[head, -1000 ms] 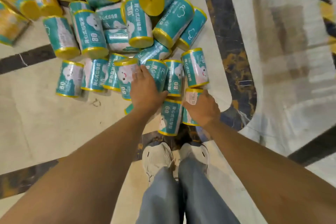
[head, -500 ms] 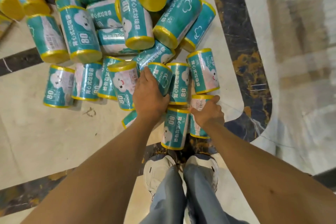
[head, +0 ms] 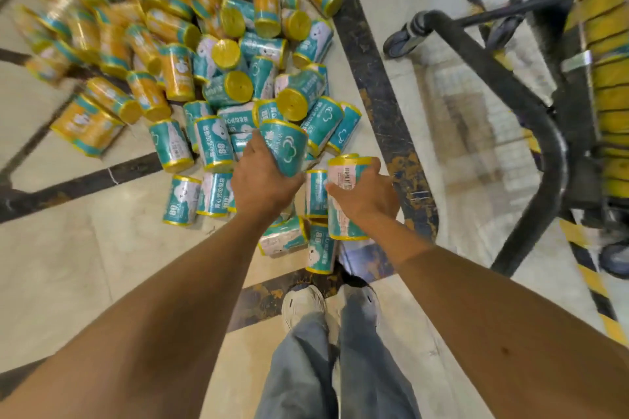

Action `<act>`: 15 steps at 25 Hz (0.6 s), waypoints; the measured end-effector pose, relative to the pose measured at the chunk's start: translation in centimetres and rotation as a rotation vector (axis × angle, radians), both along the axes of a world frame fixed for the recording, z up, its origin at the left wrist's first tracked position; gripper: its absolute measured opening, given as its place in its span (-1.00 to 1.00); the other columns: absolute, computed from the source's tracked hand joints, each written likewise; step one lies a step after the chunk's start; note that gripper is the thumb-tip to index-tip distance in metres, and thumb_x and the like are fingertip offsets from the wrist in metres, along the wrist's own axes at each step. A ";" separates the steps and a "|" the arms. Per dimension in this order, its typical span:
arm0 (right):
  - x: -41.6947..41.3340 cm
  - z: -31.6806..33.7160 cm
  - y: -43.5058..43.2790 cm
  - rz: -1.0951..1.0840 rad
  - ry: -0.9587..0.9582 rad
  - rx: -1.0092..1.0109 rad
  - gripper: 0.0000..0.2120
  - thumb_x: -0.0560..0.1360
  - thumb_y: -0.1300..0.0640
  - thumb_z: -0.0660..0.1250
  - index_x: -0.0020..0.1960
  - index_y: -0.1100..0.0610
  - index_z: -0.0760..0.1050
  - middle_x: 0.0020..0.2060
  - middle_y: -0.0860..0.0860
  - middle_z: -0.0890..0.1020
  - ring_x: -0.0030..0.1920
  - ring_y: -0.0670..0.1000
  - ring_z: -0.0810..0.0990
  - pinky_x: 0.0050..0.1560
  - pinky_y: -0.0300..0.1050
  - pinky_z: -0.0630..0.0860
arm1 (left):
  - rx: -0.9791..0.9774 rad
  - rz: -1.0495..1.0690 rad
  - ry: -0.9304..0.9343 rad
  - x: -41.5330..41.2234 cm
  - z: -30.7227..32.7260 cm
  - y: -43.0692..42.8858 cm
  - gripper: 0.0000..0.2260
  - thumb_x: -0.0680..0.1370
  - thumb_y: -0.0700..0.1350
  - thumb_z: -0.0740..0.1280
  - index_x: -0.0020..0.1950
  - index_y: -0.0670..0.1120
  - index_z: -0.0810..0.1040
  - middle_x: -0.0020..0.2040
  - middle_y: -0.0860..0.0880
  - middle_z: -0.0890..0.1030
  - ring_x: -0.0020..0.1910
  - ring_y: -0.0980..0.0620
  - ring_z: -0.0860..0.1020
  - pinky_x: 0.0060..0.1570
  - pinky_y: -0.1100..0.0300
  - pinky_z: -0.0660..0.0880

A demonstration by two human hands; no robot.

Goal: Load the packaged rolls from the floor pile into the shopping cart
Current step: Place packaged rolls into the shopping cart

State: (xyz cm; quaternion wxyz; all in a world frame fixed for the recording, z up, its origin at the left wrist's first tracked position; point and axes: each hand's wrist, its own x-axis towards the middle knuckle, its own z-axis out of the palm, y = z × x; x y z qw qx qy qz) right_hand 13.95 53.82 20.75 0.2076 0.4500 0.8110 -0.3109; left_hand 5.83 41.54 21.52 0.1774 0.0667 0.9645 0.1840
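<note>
Two packaged rolls are now raised off the floor pile [head: 211,85], where half a second earlier both were only being grasped among their neighbours. One teal roll [head: 286,150] is gripped by the curled fingers of the left hand [head: 263,180]. A barcode-labelled roll [head: 343,177] is clasped by the right hand [head: 367,204], fingers wrapped over its top rim. Beyond the right fingertips, well apart, the shopping cart [head: 476,49] is brought into view, with yellow packages [head: 609,54] apparently stacked in it. The pick is judged complete, and a carry rightward to the cart is called for next.
</note>
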 end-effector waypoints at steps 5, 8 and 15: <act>-5.5 20.4 2.8 0.006 0.193 0.084 -0.23 0.40 -0.21 0.41 0.39 0.20 0.20 0.24 0.20 0.49 0.26 0.24 0.47 0.16 0.04 0.44 | 0.074 -0.021 0.092 -3.8 19.3 2.4 -0.22 0.34 0.12 0.50 0.42 -0.15 0.25 0.26 -0.16 0.51 0.19 -0.21 0.51 0.04 -0.01 0.46; -7.6 31.8 4.8 -0.002 0.256 0.158 -0.18 0.40 -0.23 0.40 0.41 0.22 0.17 0.26 0.22 0.47 0.28 0.24 0.45 0.16 0.04 0.44 | 0.131 -0.032 0.161 -5.5 29.8 4.1 -0.28 0.34 0.11 0.50 0.35 -0.18 0.30 0.21 -0.17 0.52 0.16 -0.22 0.52 0.03 -0.01 0.45; -7.5 51.7 10.6 -0.120 0.439 0.348 -0.25 0.38 -0.27 0.39 0.33 0.21 0.29 0.22 0.18 0.51 0.22 0.21 0.51 0.09 0.00 0.47 | 0.199 -0.215 0.295 -8.9 49.0 10.8 -0.27 0.31 0.13 0.50 0.32 -0.17 0.30 0.18 -0.20 0.53 0.15 -0.25 0.52 0.04 -0.02 0.47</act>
